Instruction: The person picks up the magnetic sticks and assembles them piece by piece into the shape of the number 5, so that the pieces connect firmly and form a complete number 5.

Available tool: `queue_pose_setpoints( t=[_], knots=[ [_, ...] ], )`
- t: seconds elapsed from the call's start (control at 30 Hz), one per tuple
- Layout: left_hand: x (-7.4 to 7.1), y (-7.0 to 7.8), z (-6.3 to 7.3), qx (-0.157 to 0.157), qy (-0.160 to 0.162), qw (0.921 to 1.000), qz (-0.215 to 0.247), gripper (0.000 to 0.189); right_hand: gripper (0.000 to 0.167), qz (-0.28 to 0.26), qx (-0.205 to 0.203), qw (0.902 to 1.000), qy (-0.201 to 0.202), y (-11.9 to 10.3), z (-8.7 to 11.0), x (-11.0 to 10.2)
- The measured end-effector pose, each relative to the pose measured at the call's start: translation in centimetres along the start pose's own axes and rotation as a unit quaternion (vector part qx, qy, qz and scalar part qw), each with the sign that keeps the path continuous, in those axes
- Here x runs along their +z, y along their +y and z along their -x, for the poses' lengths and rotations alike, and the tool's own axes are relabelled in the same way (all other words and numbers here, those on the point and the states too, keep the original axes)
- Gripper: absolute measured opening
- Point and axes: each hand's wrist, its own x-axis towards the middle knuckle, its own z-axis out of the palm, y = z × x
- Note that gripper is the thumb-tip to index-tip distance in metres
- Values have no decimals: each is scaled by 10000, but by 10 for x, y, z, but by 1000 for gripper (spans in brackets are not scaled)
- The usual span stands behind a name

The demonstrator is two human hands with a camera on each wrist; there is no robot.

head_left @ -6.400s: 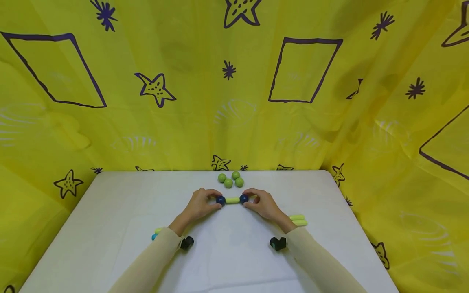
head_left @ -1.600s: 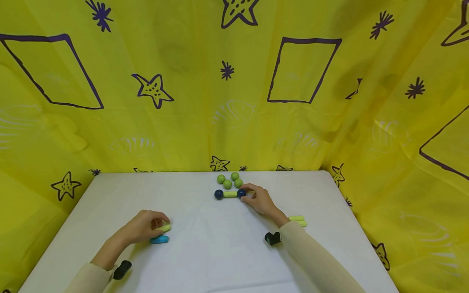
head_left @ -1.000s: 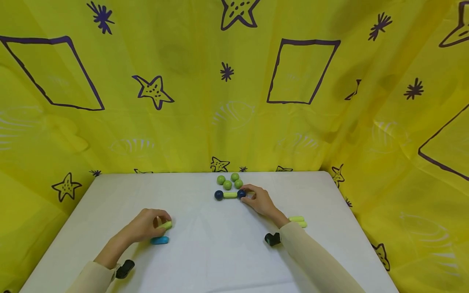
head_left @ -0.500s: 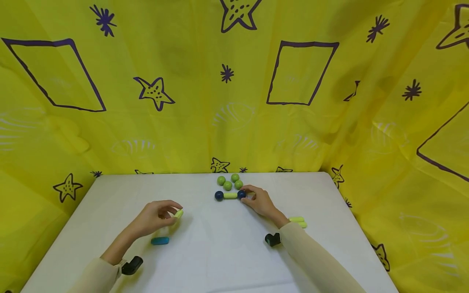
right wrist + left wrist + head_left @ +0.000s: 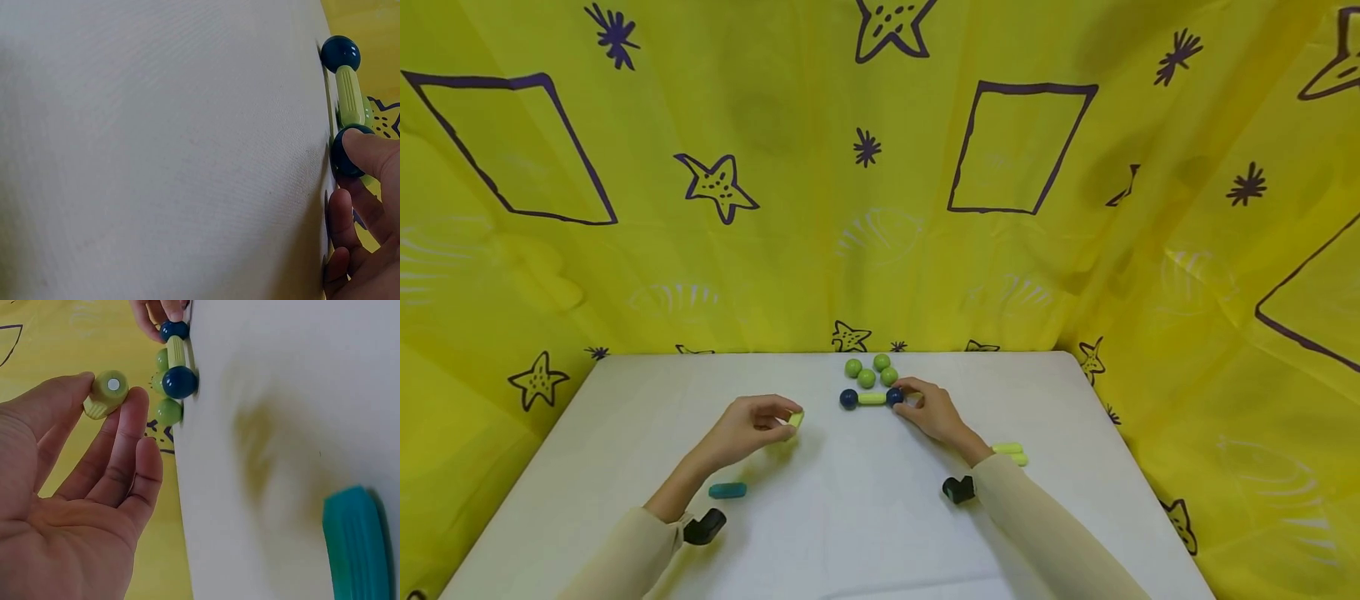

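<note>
My left hand (image 5: 751,429) pinches a yellow-green magnetic rod (image 5: 107,394) between thumb and fingers, raised over the table. A pale round magnet shows on the rod's end in the left wrist view. Thumb and fingers of my right hand (image 5: 934,412) grip the right dark blue ball (image 5: 345,150). That ball is joined by another yellow-green rod (image 5: 872,399) to a second dark blue ball (image 5: 848,399), forming a dumbbell shape that lies on the table. Behind it sit several green balls (image 5: 867,378). Below the left hand lies a teal rod (image 5: 727,491).
Two yellow-green rods (image 5: 1009,450) lie side by side to the right of my right wrist. A white cloth covers the table (image 5: 880,517). A yellow patterned curtain (image 5: 805,250) rises right behind the far edge and along the sides.
Both hands held the dumbbell's balls at first. My left hand then took a yellow-green rod from beside the teal one and carried it up and right. The right hand kept its ball.
</note>
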Motion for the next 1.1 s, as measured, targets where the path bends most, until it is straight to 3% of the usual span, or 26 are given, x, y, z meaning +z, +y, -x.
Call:
queue_pose_setpoints(
  t=[0.23, 0.53, 0.77, 1.1],
  knots=[
    [17, -4, -14, -406, -178, 9977, 518, 39, 36, 12, -27, 10000, 35, 1, 0, 1],
    [41, -9, -30, -701, -172, 9935, 884, 39, 36, 11, -119, 9999, 48, 1, 0, 1],
    [57, -10, -45, -714, -212, 9936, 848, 38, 37, 32, -76, 9999, 62, 1, -1, 0],
    [74, -9, -64, -1081, -12, 9910, 793, 35, 37, 13, -178, 9998, 53, 1, 0, 0]
  ],
)
